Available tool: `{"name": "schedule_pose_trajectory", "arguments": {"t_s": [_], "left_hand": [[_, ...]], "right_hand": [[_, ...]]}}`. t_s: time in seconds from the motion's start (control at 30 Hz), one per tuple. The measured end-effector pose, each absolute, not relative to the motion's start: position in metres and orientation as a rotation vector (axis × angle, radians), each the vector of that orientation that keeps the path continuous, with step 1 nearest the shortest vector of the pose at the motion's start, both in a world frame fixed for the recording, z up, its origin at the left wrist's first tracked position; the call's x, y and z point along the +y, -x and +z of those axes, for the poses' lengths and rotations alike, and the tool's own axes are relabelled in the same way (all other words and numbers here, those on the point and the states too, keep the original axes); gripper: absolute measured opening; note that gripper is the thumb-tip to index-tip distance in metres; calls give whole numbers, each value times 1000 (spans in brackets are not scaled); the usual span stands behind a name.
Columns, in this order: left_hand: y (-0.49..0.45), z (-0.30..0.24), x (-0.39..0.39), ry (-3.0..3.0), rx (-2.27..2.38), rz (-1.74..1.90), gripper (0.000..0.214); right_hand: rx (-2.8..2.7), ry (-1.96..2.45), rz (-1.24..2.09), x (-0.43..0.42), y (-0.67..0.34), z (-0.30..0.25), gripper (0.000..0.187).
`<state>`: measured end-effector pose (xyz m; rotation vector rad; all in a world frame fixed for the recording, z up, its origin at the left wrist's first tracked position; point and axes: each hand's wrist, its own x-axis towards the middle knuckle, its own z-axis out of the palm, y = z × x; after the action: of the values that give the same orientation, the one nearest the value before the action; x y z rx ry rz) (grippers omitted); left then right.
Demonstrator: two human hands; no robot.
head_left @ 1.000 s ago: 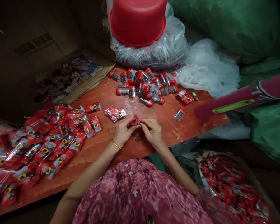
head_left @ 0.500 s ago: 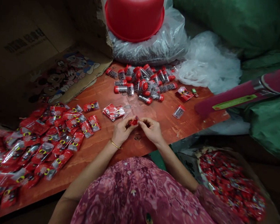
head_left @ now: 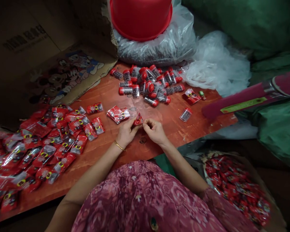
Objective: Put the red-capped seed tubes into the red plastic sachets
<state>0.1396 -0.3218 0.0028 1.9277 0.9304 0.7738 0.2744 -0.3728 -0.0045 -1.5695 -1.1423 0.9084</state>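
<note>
Between both hands, low over the red table [head_left: 106,151], is a small red packet [head_left: 138,119]. My left hand [head_left: 127,132] is closed on its left side. The fingertips of my right hand [head_left: 155,131] pinch at its lower right edge. A short stack of flat red packets [head_left: 117,114] lies just beyond my left hand. Farther back sits a heap of small clear tubes with red caps and dark beads [head_left: 151,84]. One single red-capped tube [head_left: 185,114] lies apart, to the right of my right hand.
Many filled red packets [head_left: 45,153] are heaped on the left, before a cardboard box [head_left: 77,75]. A red basin [head_left: 141,19] rests on a bulging plastic bag [head_left: 157,51] behind. A pink pole [head_left: 244,93] crosses the right. Lower right, a container holds more packets [head_left: 234,187].
The red packet now stands up more visibly between my fingers, a pointed end upward. My right hand has shifted slightly left and down. The view has tilted a little.
</note>
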Motion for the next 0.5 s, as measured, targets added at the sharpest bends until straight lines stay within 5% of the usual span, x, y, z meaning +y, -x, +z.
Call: {"name": "schedule_pose_trajectory", "arguments": {"t_s": [0.5], "left_hand": [[-142,0,-323,-2014,958,723,24]], "right_hand": [[-1345,1475,877,-374,-295,-5,18]]}}
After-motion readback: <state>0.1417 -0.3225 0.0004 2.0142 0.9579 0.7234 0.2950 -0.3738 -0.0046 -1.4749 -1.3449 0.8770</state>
